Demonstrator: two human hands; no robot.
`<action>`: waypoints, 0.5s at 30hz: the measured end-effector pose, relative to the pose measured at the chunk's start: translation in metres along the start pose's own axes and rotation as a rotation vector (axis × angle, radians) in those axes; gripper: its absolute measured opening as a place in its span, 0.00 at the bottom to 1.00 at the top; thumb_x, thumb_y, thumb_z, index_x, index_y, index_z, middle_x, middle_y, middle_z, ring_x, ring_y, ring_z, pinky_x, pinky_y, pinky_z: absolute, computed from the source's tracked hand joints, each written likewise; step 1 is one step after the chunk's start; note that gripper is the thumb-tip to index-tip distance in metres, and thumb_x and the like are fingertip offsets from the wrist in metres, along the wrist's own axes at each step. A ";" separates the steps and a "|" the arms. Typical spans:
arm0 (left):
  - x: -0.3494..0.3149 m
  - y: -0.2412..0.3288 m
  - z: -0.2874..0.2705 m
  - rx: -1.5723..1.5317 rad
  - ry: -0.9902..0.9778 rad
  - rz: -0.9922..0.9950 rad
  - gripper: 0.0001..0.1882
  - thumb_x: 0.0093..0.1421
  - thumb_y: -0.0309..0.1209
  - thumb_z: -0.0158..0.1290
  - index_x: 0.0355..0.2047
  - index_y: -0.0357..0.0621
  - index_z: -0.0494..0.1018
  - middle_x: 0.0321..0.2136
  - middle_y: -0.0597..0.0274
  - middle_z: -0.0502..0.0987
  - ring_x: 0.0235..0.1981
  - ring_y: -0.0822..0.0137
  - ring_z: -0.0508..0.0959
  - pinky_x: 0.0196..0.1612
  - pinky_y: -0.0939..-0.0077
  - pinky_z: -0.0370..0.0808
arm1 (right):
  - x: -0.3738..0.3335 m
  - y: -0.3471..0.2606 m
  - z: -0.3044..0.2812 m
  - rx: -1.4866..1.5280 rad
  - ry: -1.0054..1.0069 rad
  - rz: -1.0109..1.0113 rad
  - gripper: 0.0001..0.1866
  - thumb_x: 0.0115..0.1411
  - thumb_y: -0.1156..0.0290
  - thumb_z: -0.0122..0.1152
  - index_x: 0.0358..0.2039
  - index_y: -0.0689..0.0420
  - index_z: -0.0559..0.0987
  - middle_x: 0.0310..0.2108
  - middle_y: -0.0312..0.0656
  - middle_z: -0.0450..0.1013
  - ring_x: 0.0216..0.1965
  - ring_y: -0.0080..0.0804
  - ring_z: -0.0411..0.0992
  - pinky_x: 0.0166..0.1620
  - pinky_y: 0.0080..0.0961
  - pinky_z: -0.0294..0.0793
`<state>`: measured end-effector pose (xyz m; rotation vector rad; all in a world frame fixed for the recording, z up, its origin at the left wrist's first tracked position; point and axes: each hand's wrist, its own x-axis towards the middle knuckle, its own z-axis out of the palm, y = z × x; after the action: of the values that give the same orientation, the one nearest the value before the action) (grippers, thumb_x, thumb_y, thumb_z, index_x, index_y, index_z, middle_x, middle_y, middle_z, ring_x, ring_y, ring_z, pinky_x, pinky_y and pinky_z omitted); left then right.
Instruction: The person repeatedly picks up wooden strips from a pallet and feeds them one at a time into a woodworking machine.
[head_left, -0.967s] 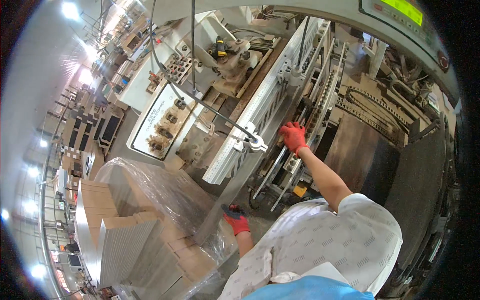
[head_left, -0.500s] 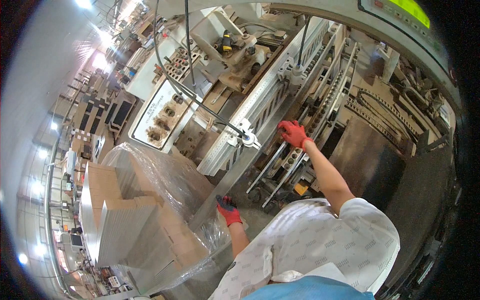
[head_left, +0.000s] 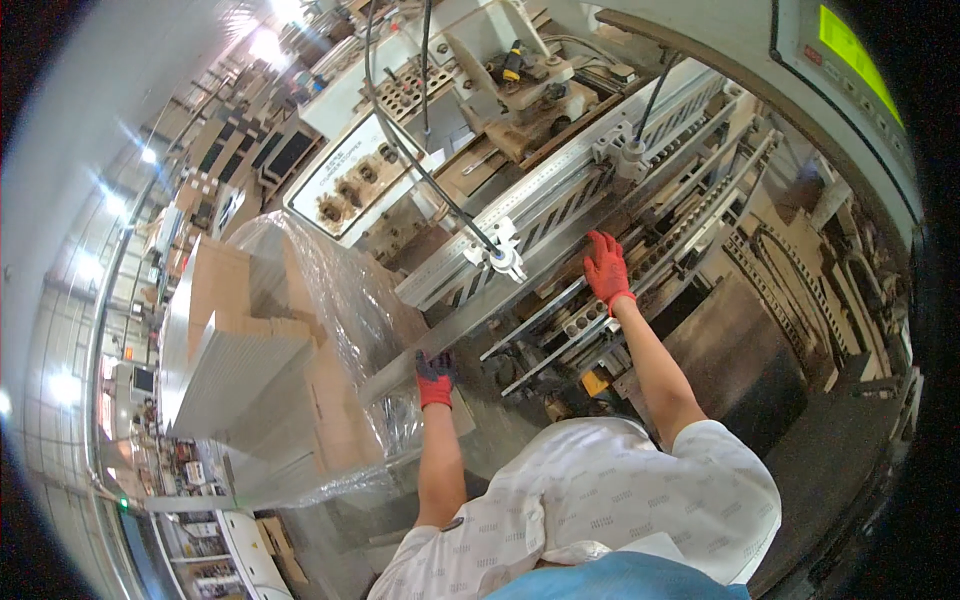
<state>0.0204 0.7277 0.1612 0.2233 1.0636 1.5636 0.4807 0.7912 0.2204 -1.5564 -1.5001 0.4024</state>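
Note:
A long, narrow grey panel lies slantwise along the machine's rail, its near end by the plastic wrap. My left hand, in a red glove with dark coating, is at the panel's near part. Its fingers look bent around the edge, partly hidden. Farther along, my right hand, in a red glove, reaches over the rollers. Its fingers are stretched out, the tips at the panel's edge. A white clamp-like fitting with a black cable stands above the panel on the ruled metal beam.
A plastic-wrapped stack of panels and cardboard stands at the left. A control box with a lit green screen hangs at the upper right. Beyond the beam lies a yellow-and-black tool. A dark machine plate is to the right.
The view has swung, moving the machine rightward in the picture. My left hand has moved forward along the panel's edge. My right hand's fingers have gone from curled to stretched out.

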 end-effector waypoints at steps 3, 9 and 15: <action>0.007 0.000 -0.002 0.101 0.016 0.045 0.21 0.62 0.48 0.43 0.46 0.46 0.69 0.44 0.57 0.72 0.47 0.55 0.70 0.51 0.57 0.69 | -0.002 -0.001 -0.004 0.001 0.064 0.052 0.26 0.55 0.67 0.53 0.56 0.52 0.63 0.55 0.52 0.60 0.56 0.55 0.56 0.57 0.48 0.57; 0.013 0.000 -0.035 0.569 -0.123 0.258 0.24 0.63 0.48 0.41 0.50 0.44 0.66 0.52 0.53 0.69 0.53 0.53 0.68 0.54 0.52 0.68 | 0.001 0.002 -0.004 -0.040 0.138 0.029 0.27 0.56 0.62 0.53 0.56 0.52 0.64 0.57 0.49 0.59 0.58 0.52 0.55 0.57 0.47 0.55; -0.106 0.019 0.093 1.004 0.209 0.338 0.21 0.54 0.32 0.58 0.44 0.32 0.68 0.41 0.50 0.76 0.40 0.63 0.75 0.43 0.70 0.72 | 0.017 0.018 -0.007 0.281 0.306 0.101 0.23 0.53 0.68 0.60 0.50 0.58 0.72 0.50 0.47 0.70 0.51 0.41 0.67 0.54 0.37 0.64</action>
<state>0.1010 0.6840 0.2705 0.9714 1.9984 1.2200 0.5007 0.8068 0.2162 -1.4006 -1.0843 0.3938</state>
